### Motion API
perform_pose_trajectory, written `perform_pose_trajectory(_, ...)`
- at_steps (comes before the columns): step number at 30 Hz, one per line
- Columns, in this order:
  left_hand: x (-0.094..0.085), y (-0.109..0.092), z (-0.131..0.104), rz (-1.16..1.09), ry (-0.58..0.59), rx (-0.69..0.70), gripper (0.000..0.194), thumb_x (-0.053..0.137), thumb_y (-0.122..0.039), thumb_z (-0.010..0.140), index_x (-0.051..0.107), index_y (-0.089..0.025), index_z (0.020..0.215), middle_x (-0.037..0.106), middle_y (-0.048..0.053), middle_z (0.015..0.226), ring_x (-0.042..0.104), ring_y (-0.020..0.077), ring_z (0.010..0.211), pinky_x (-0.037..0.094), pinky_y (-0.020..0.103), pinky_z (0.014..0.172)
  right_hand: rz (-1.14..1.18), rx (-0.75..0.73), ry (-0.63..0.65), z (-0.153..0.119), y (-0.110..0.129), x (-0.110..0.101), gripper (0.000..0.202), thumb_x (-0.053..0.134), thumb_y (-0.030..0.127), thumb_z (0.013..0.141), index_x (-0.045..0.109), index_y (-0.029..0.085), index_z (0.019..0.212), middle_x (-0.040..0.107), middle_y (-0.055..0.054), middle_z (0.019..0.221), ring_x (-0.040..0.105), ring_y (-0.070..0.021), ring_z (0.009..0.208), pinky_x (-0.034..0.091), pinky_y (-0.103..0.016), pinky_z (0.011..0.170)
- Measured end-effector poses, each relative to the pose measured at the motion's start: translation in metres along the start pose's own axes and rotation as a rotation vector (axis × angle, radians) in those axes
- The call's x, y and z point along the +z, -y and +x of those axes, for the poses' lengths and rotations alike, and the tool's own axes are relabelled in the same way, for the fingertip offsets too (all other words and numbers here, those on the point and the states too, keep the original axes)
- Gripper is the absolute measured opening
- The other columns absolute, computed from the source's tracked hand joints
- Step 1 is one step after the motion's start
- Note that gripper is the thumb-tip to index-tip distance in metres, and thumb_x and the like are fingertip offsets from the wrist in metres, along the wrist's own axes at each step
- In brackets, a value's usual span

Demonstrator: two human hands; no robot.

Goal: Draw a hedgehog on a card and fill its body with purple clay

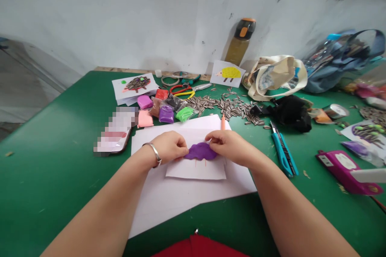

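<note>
Right now one flat purple clay shape (201, 151) lies between two hands, on one small white sheet (196, 171) that rests on larger white paper (163, 200). The left hand (169, 146), its fingers curled in, touches the shape's left end with the fingertips; the right hand (226, 144), also with bent fingers, touches its far right edge. Whether either one pinches the clay or merely presses it, I cannot tell. Two short orange lines show on the small sheet, just on the near side of the shape. One orange pen (223, 122) shows just beyond the right hand, its near end hidden.

Beyond the left hand sit seven packs of clay (166, 113): pink, red, brown, black, purple, green and peach. One phone (116, 132) lies to their left. Farther off are two hedgehog pictures, one covered in seeds (137, 84) at the left and one yellow (229, 74) nearer the middle. Sunflower seeds (232, 107), too many to count, spread between the packs and one black item (291, 114).

To the right of the right hand lies one teal cutter (283, 150), with one magenta device (346, 170) farther right. One bottle (241, 40) and two bags, one cream (271, 78) and one blue (322, 74), stand at the far side.
</note>
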State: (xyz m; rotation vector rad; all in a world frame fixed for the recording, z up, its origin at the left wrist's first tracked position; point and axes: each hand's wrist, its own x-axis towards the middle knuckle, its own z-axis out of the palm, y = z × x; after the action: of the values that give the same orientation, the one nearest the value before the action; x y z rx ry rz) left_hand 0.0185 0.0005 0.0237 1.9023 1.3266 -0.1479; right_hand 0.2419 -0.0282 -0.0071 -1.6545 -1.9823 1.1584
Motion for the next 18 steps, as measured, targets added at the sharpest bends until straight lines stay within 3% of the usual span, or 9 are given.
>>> perform_pose_trajectory(10, 0.005, -0.003, 0.000, 0.171, -0.077, -0.053, 0.017, 0.059, -0.034, 0.073, 0.068, -0.023, 0.066, 0.071, 0.000, 0.070, 0.062, 0.0175, 0.068, 0.037, 0.026, 0.057, -0.089, 0.044, -0.035, -0.004, 0.011, 0.000, 0.027, 0.053, 0.017, 0.078, 0.068, 0.022, 0.099, 0.070, -0.001, 0.082, 0.059, -0.0141, 0.070, 0.040, -0.023, 0.059)
perform_pose_trajectory(18, -0.004, -0.001, -0.006, 0.287, -0.163, -0.080, 0.022, 0.054, -0.035, 0.082, 0.070, -0.023, 0.074, 0.073, 0.003, 0.084, 0.063, 0.0210, 0.077, 0.037, 0.029, 0.060, -0.138, 0.051, -0.048, -0.004, 0.013, -0.001, 0.026, 0.051, 0.021, 0.082, 0.069, 0.023, 0.101, 0.071, -0.003, 0.084, 0.060, -0.0161, 0.072, 0.040, -0.025, 0.060)
